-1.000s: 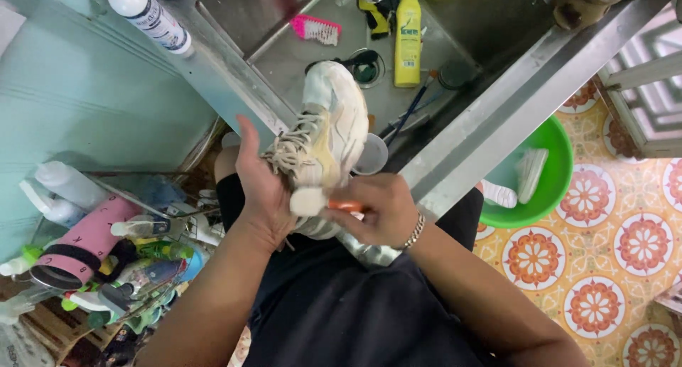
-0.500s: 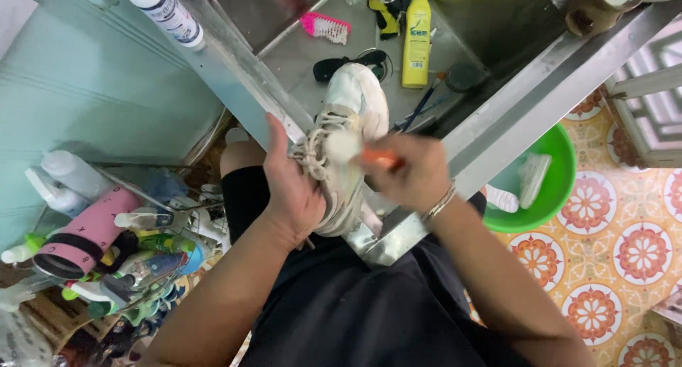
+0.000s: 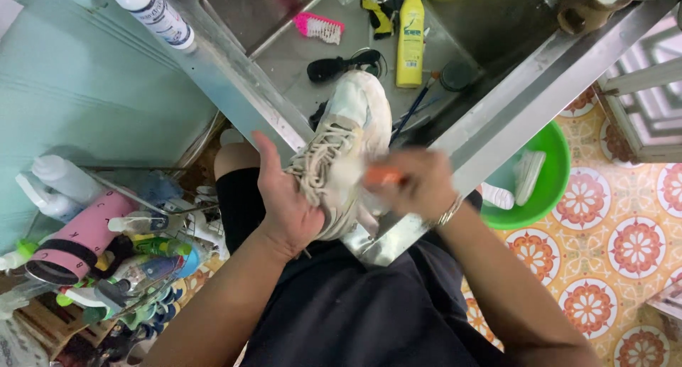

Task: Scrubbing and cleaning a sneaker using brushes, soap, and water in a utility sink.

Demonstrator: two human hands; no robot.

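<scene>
While the left hand (image 3: 288, 200) cups the white sneaker (image 3: 347, 150) over the steel sink (image 3: 284, 40) edge, fingers wrapped around its laced side, the right hand (image 3: 419, 182) pinches an orange-handled brush (image 3: 380, 175) against the upper; short, light strokes would probably suit; the brush head is blurred.

Home washing corner, likely shoe-cleaning spot: steel sink (image 3: 497, 111) with yellow detergent bottle (image 3: 410, 40) and pink brush (image 3: 320, 27), green basin (image 3: 547, 189) on patterned tile floor (image 3: 632, 246), rack of spray bottles (image 3: 106, 253), teal wall (image 3: 78, 90).
</scene>
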